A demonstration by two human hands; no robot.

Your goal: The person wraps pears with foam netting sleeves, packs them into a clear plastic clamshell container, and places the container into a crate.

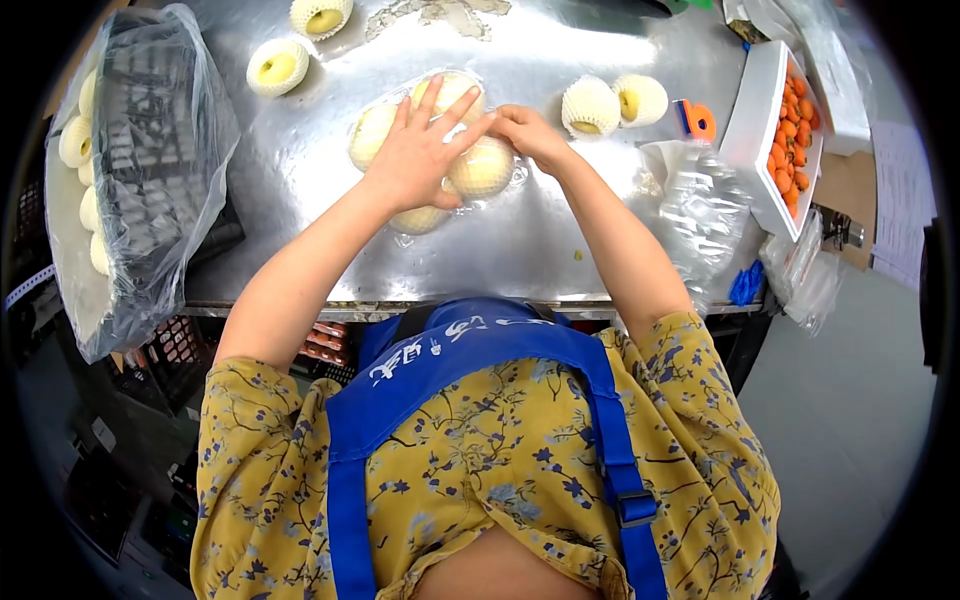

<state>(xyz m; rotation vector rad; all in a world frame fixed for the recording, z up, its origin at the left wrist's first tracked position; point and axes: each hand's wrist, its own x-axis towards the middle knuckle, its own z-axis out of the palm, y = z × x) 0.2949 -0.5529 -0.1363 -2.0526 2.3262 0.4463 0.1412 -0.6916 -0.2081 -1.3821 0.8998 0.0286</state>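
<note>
Several pale yellow round fruits in white foam nets [485, 168] sit grouped inside a clear plastic bag [518, 172] on the metal table. My left hand [418, 155] lies across the top of the bag with its fingers spread, covering part of the fruits. At the bag's far right edge, my right hand [532, 135] has its fingers drawn together on the plastic; its fingertips are partly hidden. Two more netted fruits, one a yellow apple-like fruit [640, 100], stand to the right of my hands.
Two netted fruits [277, 68] rest at the far left. A plastic-lined crate [150, 150] of fruit stands left. To the right are an orange tape dispenser [700, 122], a stack of clear bags [703, 215] and a white foam box [752, 140] of small orange fruits. The table's front edge [400, 308] is near my apron.
</note>
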